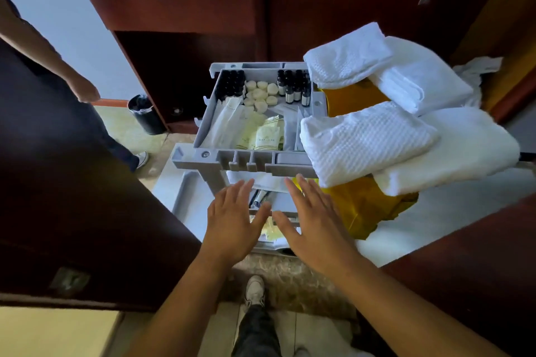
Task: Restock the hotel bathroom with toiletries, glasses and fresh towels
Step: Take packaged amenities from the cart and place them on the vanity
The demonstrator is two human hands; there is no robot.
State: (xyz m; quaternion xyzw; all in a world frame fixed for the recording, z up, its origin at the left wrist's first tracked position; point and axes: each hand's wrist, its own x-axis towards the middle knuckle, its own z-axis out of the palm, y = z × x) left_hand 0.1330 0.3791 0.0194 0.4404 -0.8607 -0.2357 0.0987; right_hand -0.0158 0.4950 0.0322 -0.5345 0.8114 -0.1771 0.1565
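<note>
Restocking looks barely begun. The grey tray is still full: dark bottles in its far corners, round soaps between them, sachets along its near side. Folded white towels lie just right of the tray, one overlapping its rim. The left hand and right hand hover just in front of the tray, fingers spread straight and holding nothing. No glasses are in view.

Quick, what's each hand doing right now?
Left hand: open, fingers spread, holding nothing.
Right hand: open, fingers spread, holding nothing.
</note>
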